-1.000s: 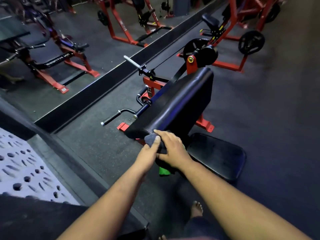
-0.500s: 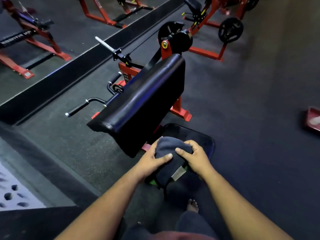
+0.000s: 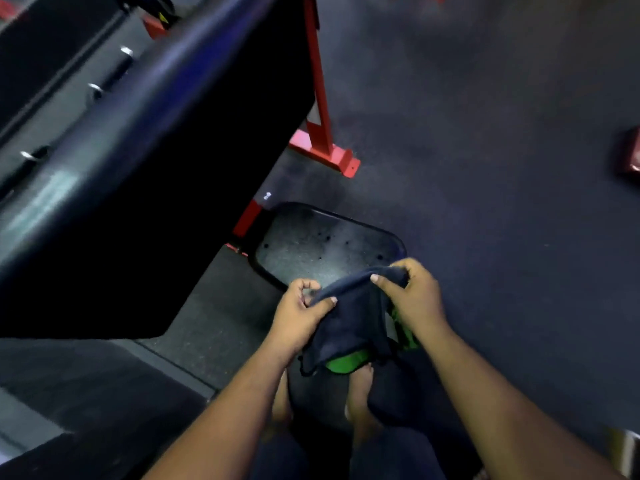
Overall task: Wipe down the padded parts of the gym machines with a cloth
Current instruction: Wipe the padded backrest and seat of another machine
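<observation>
Cloth: dark blue cloth (image 3: 349, 317) with a green underside, held over the near edge of the seat pad (image 3: 311, 247).
Left hand (image 3: 298, 318): grip pinched on the cloth's left edge.
Right hand (image 3: 414, 296): grip curled round the cloth's top right.
Arm pad (image 3: 145, 161): large, black, tilted, left of the seat pad.
Frame: red frame foot (image 3: 329, 154) behind the seat pad.
Feet: bare, below the cloth.

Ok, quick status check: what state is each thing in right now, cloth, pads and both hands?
Dark blue cloth with green underside: lifted off the pads, stretched between both hands.
Left hand: pinches the cloth's left edge.
Right hand: grips the cloth's right edge.
Large black angled arm pad: untouched.
Flat black seat pad: bare, untouched.
</observation>
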Demonstrator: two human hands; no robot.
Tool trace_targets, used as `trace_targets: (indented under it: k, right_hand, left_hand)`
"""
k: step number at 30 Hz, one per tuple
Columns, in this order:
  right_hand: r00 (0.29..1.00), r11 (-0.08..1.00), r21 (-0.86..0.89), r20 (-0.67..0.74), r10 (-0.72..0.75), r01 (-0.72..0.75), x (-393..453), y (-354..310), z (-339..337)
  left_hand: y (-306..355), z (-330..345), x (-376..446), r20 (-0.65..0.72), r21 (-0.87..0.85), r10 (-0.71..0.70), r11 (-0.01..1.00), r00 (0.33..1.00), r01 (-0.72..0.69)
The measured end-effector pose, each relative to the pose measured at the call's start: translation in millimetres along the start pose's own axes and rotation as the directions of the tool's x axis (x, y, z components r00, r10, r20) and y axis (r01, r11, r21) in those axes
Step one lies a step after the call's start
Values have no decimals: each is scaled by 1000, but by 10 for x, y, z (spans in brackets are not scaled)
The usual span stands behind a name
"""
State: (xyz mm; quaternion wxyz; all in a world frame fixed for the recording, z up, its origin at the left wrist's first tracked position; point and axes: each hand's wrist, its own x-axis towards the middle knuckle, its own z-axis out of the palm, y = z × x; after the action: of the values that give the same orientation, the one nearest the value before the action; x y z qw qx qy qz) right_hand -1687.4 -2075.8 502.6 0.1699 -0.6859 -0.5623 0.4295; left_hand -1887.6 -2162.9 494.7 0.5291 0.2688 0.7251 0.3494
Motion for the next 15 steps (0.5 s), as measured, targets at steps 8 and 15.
trace_targets:
  k: [8, 15]
  right_hand:
    - [979, 719, -665, 160, -129, 203, 251, 476, 928]
    - [983, 588, -789, 119, -141, 180, 528, 545, 1467]
  left_hand:
    - [-726, 33, 1022, -9, 766, 299, 616, 954, -186]
    - [-1005, -125, 1361, 5, 827, 390, 516, 921, -224]
